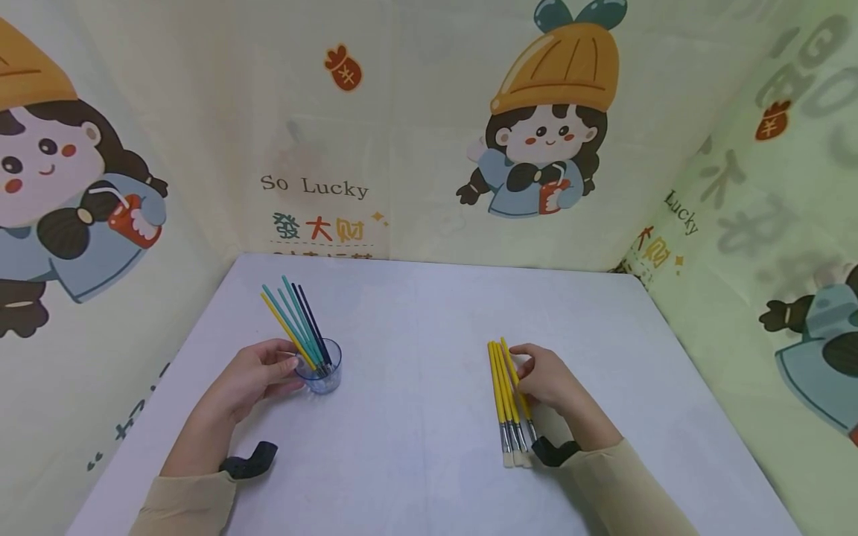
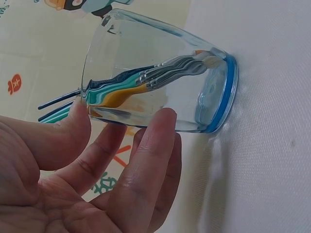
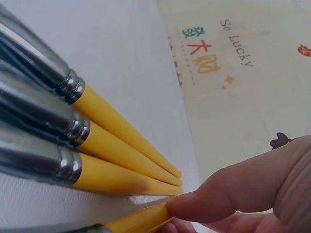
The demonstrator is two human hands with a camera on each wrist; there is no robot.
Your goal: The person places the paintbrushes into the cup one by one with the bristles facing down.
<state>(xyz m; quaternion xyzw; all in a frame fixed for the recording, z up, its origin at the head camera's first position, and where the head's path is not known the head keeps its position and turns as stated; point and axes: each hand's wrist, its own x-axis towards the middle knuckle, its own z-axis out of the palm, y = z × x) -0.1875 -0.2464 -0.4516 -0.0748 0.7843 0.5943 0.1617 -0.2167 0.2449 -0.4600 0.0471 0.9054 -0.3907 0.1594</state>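
Observation:
A clear cup (image 1: 322, 372) with a blue base stands on the white table (image 1: 415, 313). It holds several teal, yellow and dark brushes (image 1: 295, 320) that lean up and left. My left hand (image 1: 284, 368) holds the cup from its left side; in the left wrist view the thumb (image 2: 73, 126) lies at the rim and the fingers (image 2: 155, 141) lie along the cup's wall (image 2: 160, 82). Several yellow-handled brushes (image 1: 504, 402) lie side by side on the table, bristles toward me. My right hand (image 1: 526, 372) pinches the handle end of the rightmost one (image 3: 141, 218) with a fingertip (image 3: 233, 194) on it.
Cartoon-printed cloth walls (image 1: 556, 126) close in the table at the back, left and right. Bare tabletop (image 1: 415, 417) lies between the cup and the yellow brushes. Black wrist straps (image 1: 251, 461) sit on both sleeves.

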